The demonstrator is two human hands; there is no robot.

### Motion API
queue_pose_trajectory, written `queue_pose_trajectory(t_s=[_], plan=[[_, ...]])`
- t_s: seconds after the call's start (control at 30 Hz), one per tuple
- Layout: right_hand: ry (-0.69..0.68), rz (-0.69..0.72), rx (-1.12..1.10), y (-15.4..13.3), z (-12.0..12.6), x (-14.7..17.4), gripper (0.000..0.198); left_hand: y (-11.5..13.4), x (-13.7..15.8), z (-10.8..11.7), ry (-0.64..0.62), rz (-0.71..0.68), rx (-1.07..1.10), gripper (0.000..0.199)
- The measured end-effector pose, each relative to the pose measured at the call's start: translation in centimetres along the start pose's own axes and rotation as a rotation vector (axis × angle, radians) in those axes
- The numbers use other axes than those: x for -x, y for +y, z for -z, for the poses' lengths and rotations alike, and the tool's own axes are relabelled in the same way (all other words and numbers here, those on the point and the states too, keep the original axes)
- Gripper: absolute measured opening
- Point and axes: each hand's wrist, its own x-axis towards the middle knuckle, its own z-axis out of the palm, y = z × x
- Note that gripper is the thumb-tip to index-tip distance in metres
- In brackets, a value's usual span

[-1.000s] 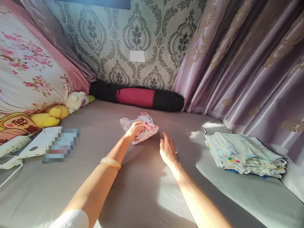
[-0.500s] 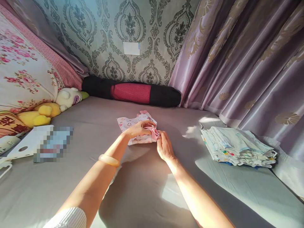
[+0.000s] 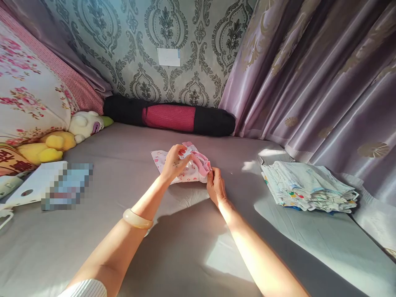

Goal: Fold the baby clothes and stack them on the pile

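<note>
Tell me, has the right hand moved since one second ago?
Yes. The right hand moved forward and left, closing its gap to the small pink garment, now pinching its edge.

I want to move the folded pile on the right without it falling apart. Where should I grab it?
Probably slide flat hands under the short ends of the folded pile, coming from the near, open side of the bed. It is a loose, layered stack with ragged edges, and the curtain crowds its far side.
</note>
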Motion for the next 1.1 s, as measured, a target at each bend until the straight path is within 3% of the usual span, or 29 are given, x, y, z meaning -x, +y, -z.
queue_pose_trajectory(t_s=[0.07, 0.27, 0.63, 0.9, 1.1], plan=[[0.0, -0.013, 0.0, 0.0, 0.1, 0.0, 0.037, 1.1, 0.6, 0.3, -0.002, 0.032, -0.051, 0.024], [0.009, -0.029, -0.002, 0.0, 0.3, -0.1, 0.037, 3.2, 2.6, -0.3, -0.236, 0.176, -0.18, 0.039], [0.04, -0.066, 0.032, -0.3, 0.5, 0.1, 0.038, 3.3, 3.8, -1.3, -0.314, 0.373, -0.136, 0.034], [0.011, -0.035, 0.066, 0.0, 0.5, 0.2, 0.041, 3.1, 4.5, -1.0, -0.296, 0.446, -0.081, 0.025], [0.035, -0.007, 0.074, 0.5, 1.4, -0.4, 0.042, 2.1, 3.6, 1.1, -0.119, 0.58, 0.108, 0.013]])
